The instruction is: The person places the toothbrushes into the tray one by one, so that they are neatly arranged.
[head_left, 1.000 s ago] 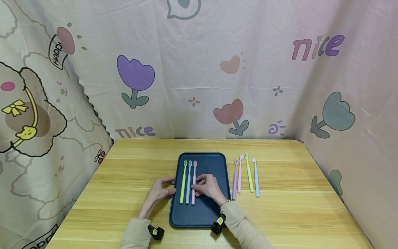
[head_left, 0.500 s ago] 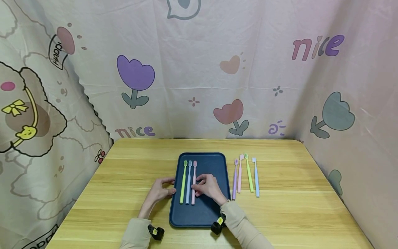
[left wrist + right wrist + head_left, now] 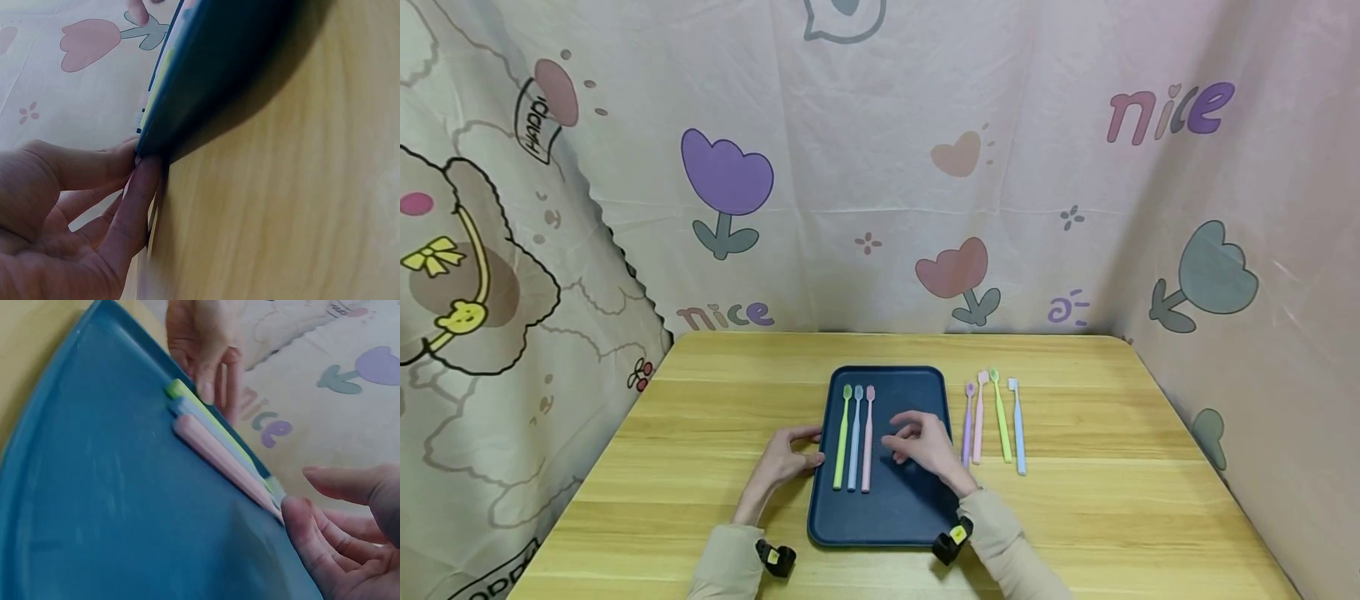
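Observation:
My left hand holds the left edge of a dark blue tray, thumb and fingers at the rim. On the tray's left side lie a green toothbrush, a blue toothbrush and a pink toothbrush, side by side with heads away from me. Over the tray, right of the pink one, hovers my right hand. It holds nothing; in the right wrist view its thumb and index finger stand apart, near the heads of the toothbrushes.
On the table, right of the tray, lie a purple toothbrush, another pink toothbrush, another green toothbrush and another blue toothbrush. A printed curtain hangs behind the table.
My right hand has let go of the pink toothbrush and moved to the right, away from it. That toothbrush stays on the tray. The left hand keeps its place.

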A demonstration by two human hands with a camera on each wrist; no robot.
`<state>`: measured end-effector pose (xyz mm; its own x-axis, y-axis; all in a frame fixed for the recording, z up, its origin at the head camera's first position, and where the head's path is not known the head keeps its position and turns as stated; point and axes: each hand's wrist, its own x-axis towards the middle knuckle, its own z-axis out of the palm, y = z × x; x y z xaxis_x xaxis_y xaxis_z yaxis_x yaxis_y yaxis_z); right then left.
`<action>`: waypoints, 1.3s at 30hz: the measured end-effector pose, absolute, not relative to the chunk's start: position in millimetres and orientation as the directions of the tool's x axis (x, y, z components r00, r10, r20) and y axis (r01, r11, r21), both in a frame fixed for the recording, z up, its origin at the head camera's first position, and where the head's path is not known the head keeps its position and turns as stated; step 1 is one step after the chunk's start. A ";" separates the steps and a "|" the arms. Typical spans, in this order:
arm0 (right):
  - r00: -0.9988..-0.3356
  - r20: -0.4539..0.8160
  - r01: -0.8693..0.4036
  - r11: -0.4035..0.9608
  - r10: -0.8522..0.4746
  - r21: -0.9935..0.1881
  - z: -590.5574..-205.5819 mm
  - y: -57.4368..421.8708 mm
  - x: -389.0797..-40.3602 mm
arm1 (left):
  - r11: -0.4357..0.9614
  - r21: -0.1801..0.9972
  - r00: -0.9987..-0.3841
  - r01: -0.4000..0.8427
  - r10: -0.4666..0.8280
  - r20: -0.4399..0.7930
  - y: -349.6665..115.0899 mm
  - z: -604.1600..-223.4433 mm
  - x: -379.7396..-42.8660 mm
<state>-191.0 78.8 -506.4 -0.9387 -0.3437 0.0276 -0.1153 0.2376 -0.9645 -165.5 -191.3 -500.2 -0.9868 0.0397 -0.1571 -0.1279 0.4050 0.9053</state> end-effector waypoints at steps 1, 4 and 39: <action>-0.940 0.037 -0.122 0.234 -0.339 -0.965 -506.3 84.3 -190.4 | 0.403 0.906 -0.986 -0.129 0.041 -0.159 -191.3 -500.3 -165.6; -0.951 0.073 -0.141 0.214 -0.301 -0.967 -508.3 103.2 -188.5 | 0.400 0.907 -0.986 -0.132 0.045 -0.163 -191.2 -500.3 -166.0; -0.972 0.005 0.074 0.323 0.236 -0.943 -531.4 247.8 -189.8 | 0.406 0.905 -0.986 -0.124 0.054 -0.159 -192.1 -501.4 -167.0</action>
